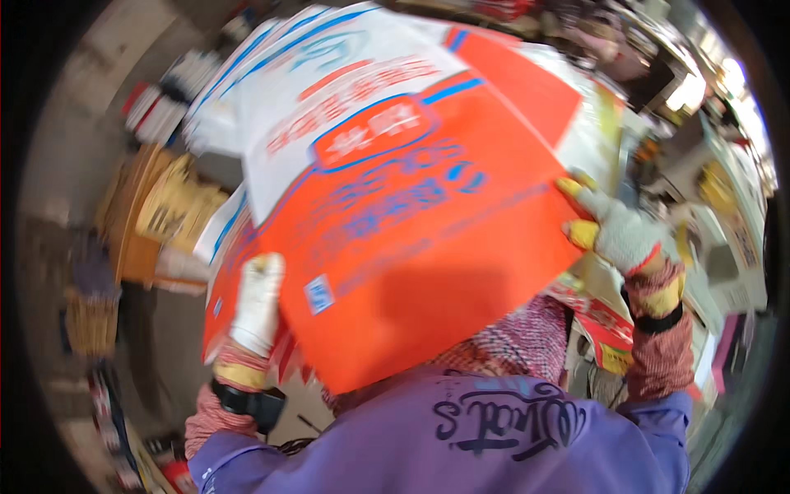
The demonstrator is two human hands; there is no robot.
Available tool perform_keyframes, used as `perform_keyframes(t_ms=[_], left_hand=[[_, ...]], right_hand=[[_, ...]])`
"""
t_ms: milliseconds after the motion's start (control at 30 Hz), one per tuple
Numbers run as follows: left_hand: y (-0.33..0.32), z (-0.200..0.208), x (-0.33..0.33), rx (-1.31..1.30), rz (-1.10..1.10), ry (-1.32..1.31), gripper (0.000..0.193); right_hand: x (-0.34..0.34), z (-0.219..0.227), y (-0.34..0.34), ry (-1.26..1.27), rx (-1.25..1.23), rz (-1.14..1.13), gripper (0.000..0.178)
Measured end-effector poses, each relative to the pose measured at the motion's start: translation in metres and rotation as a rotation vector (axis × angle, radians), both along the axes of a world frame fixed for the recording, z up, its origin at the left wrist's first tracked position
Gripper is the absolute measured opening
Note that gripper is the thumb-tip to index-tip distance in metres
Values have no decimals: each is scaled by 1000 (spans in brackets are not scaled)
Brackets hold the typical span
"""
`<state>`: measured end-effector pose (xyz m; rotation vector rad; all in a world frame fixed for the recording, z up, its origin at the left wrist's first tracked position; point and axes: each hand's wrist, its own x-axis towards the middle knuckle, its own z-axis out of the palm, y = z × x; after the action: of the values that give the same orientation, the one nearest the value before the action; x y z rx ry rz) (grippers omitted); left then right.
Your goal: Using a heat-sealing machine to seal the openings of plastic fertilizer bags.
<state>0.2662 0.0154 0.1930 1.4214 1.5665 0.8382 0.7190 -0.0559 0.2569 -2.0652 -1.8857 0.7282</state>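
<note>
Spread out in front of me is a large flat printed sack (428, 255), orange-red and white with blue stripes and lettering. More sacks of the same print (527, 90) lie fanned out beneath and beyond it. My left hand (258, 300), in a white work glove, is closed at the sack's left edge, fingers partly hidden. On the opposite edge, my right hand (617, 230), in a grey glove with yellow fingertips, grips the sack between thumb and fingers. The picture is somewhat smeared by motion.
At the left stand a brown wooden piece (132, 218) and a pile of yellowish bundles (177, 206). Stacked packs (156, 114) sit at the far left. White boxes or casings (724, 247) are on the right. A patterned cloth (522, 342) covers my lap.
</note>
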Motion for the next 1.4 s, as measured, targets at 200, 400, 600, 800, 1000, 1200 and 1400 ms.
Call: perform_keyframes(t_ms=[200,400,600,800,1000,1200,1400], left_hand=[[-104,-11,44,-360,-174,-507,53],[-74,-2,32,-87,-171,-398,33],[-14,152,-14,140,153,-284,27],[-12,106,-138,310,318,-280,27],[-105,-63,-132,-427,731,-422,17],[-187,-214,-126,-556,-175,609,38],[-131,-185,-98,-266,-358,865,31]], right_hand=[[30,-78,-30,13,184,-138,67],[-9,-33,5,646,24,-478,40],[-77,-17,135,627,224,-292,20],[-258,-59,256,93,596,170,22],[-324,-176,194,-343,305,279,30],[-269,-243,165,-600,-258,329,27],[-200,-364,164,631,234,-47,40]])
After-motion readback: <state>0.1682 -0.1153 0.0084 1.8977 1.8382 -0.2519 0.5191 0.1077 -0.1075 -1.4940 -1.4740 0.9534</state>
